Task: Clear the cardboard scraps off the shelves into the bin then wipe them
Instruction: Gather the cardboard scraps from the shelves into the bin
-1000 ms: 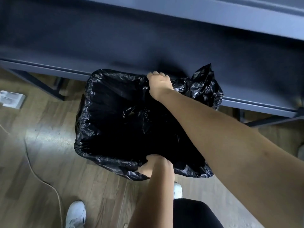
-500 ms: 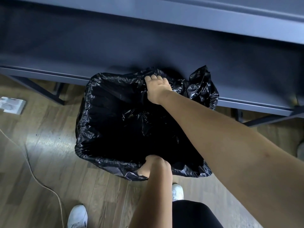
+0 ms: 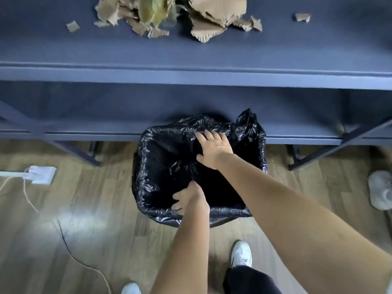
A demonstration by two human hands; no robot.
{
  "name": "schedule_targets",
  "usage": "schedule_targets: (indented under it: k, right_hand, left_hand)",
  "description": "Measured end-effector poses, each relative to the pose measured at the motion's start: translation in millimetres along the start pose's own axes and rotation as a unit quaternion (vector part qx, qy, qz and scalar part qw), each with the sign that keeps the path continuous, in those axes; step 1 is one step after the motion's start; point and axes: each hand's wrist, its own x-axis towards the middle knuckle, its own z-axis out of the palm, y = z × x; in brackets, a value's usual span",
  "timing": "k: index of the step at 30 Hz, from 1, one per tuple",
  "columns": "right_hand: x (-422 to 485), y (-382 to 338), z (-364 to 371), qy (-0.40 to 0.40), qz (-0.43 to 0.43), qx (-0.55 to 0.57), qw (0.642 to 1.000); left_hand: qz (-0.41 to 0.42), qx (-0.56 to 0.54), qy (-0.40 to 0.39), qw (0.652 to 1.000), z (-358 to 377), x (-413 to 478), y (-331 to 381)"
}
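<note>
Torn cardboard scraps (image 3: 214, 20) lie heaped on the dark blue upper shelf (image 3: 191, 56), with small loose bits at the left (image 3: 72, 26) and right (image 3: 301, 17). On the wooden floor below stands the bin lined with a black bag (image 3: 152, 166), pushed against the lower shelf (image 3: 84, 107). My right hand (image 3: 214, 149) lies flat on the liner's far rim, fingers spread. My left hand (image 3: 186, 198) is at the near rim, fingers curled over the liner's edge. The inside of the bin is dark and I cannot see any contents.
A white power strip (image 3: 40, 174) and its pale cable (image 3: 27, 198) lie on the floor at the left, with a thin black cable (image 3: 63, 234) nearby. A grey shoe (image 3: 381, 189) sits at the right edge. My white shoes (image 3: 241, 253) are below the bin.
The view has risen, so the upper shelf with its scraps now shows. My right hand has let go of the far rim and spread flat. My left hand stays at the near rim.
</note>
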Motion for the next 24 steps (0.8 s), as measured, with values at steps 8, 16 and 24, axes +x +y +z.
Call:
schedule_targets:
  k: [8,16,24]
  right_hand:
    - [-93,-41,-52,0.024,0.073,0.028,0.997]
    - [-152,-108,-137,0.095,0.129,0.053,0.986]
    - [-157,-110,-220,0.141,0.113,0.029,0.983]
  left_hand:
    - [0.418,0.353,0.057,0.835,-115,-33,9]
    - [0.573,0.365,0.069,0.730,-235,-91,44]
    - [0.640,0.337,0.105,0.683,-266,-155,99]
